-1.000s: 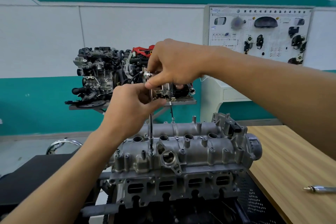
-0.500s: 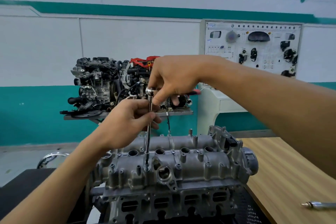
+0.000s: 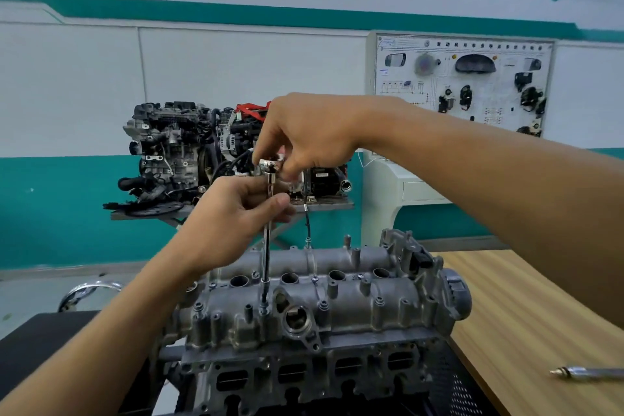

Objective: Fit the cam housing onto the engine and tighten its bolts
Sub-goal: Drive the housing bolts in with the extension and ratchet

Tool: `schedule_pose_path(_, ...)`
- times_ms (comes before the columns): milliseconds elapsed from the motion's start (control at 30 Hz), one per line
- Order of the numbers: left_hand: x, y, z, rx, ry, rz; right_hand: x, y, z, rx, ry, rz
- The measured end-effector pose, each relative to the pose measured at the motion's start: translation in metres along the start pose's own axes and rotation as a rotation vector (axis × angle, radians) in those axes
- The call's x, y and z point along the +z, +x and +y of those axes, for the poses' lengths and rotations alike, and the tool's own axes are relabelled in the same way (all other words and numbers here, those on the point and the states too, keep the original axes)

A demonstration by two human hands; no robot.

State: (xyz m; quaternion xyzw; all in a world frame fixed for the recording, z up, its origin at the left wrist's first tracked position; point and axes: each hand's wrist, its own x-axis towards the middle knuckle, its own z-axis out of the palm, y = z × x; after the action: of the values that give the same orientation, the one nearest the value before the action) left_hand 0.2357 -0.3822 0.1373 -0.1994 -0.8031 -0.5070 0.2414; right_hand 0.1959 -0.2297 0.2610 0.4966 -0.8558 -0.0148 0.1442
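Note:
The grey cast cam housing (image 3: 354, 300) sits on top of the engine (image 3: 304, 378) at the lower middle. A long chrome socket extension (image 3: 265, 253) stands upright with its lower end on a bolt (image 3: 263, 309) in the front row of the housing. My left hand (image 3: 236, 219) grips the upper shaft of the extension. Just above it, my right hand (image 3: 310, 138) pinches the chrome head of the tool. Other bolts show along the housing.
A wooden bench (image 3: 526, 314) lies to the right, with a chrome tool (image 3: 587, 373) near its front edge. Behind stands a second engine on a stand (image 3: 189, 152), and a white training panel (image 3: 462, 84) at the back right. A chrome chair rim (image 3: 87, 290) is at the left.
The view has tilted up, so the engine and hands sit lower in frame. Both hands stay on the extension over the same bolt; the right fingers have shifted on the tool head.

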Motion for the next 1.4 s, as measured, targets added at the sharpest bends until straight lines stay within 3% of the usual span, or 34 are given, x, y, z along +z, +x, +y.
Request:
schedule_pose_path(167,0.007,-0.003,-0.012,0.086,0.2,0.303,-0.005,0.008,0.002,0.126,-0.037,-0.081)
schedule_pose_path(267,0.001,-0.001,-0.014,0.078,0.169,0.205,-0.009,0.007,0.0,0.114,0.009,-0.055)
schedule_pose_path(367,-0.008,0.0,-0.012,0.046,-0.007,-0.006,-0.013,0.002,-0.004,0.082,0.038,-0.058)
schedule_pose_path(433,-0.012,-0.001,-0.013,0.007,-0.138,-0.057,-0.009,0.004,-0.005,0.042,0.026,-0.024)
schedule_pose_path(600,0.002,-0.004,-0.018,0.082,-0.023,0.159,-0.006,0.006,-0.009,0.01,0.029,-0.001)
schedule_pose_path(733,0.009,0.001,-0.02,0.113,0.09,0.332,-0.002,0.018,-0.015,0.068,-0.123,0.009)
schedule_pose_path(833,0.011,0.003,-0.02,0.108,0.132,0.31,-0.006,0.019,-0.019,0.104,-0.103,-0.028)
schedule_pose_path(933,0.001,0.006,-0.018,0.028,0.093,0.171,-0.007,0.011,-0.022,0.053,-0.033,-0.069)
schedule_pose_path(1100,-0.011,0.005,-0.014,-0.046,-0.095,-0.006,0.009,0.013,-0.016,-0.036,-0.076,0.061)
schedule_pose_path(1400,0.009,-0.005,-0.025,0.044,0.08,0.254,0.006,0.018,-0.018,0.151,-0.219,0.096)
